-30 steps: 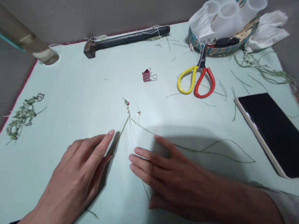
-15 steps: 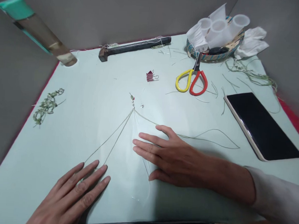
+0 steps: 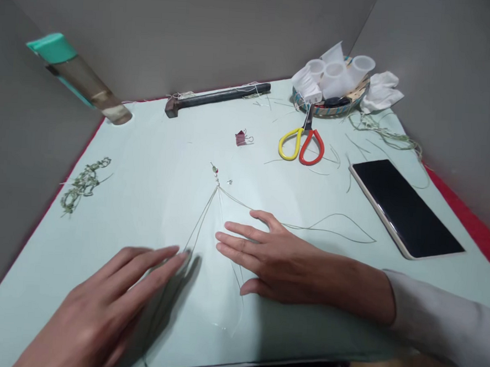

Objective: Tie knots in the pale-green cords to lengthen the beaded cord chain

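Thin green cords [image 3: 204, 209] spread from a small knotted piece [image 3: 216, 174] with a reddish bead, lying mid-table. At the left-hand cords, my left hand [image 3: 109, 297] has its fingers stretched out, index and middle fingertips touching them; its thumb is hidden. My right hand [image 3: 273, 257] lies open with fingers spread. It rests across a fine clear thread [image 3: 235, 271] and the right-hand cords, whose looped end [image 3: 351, 216] shows beyond the wrist. Beside the knotted piece is a tiny shiny bit [image 3: 229, 181], too small to name.
Behind lie a maroon binder clip [image 3: 241, 138], red-and-yellow-handled scissors [image 3: 301, 145] and a hammer [image 3: 221, 100]. A phone [image 3: 407, 210] is at right, a basket [image 3: 332, 108] with plastic cups back right. Left stand a bottle [image 3: 85, 79] and a knotted green cord bundle [image 3: 85, 185].
My left hand has lifted from lying flat and moved up and right along the left cords, which have drawn closer together. My right hand stays flat. The view has shifted slightly.
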`<state>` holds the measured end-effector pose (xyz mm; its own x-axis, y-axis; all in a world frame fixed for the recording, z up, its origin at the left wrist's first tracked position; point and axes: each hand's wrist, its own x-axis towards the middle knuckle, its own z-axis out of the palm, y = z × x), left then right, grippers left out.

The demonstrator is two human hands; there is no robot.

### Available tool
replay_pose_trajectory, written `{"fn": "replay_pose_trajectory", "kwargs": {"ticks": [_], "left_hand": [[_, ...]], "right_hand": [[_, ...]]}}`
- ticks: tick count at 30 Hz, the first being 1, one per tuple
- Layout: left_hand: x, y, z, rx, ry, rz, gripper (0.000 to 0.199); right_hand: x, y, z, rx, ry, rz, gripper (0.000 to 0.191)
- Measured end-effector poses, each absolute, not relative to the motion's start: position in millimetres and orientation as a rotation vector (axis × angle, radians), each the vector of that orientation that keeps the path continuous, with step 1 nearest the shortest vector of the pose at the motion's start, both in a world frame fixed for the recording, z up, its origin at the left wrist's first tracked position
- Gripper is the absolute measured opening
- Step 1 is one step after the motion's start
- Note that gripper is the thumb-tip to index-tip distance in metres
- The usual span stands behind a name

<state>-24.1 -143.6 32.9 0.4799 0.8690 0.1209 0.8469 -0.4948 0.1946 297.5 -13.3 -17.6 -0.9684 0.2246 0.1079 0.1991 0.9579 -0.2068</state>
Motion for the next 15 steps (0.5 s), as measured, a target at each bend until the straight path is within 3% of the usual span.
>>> {"fn": "replay_pose_trajectory", "kwargs": {"ticks": [7, 11, 15], "left_hand": [[13.4, -71.0, 0.0, 2.920, 1.358, 0.271, 0.056], [13.1, -65.9, -8.4, 2.947, 1.253, 0.230, 0.053], [7.1, -69.0, -7.1, 2.913, 1.178, 0.167, 0.056]], "right_hand": [[295.1, -16.9, -22.7, -0.335, -2.926, 0.169, 0.067], [297.9, -19.4, -24.5, -0.337, -2.862, 0.151, 0.067], [301.7, -20.6, -21.2, -0.385, -2.837, 0.162, 0.054]]}}
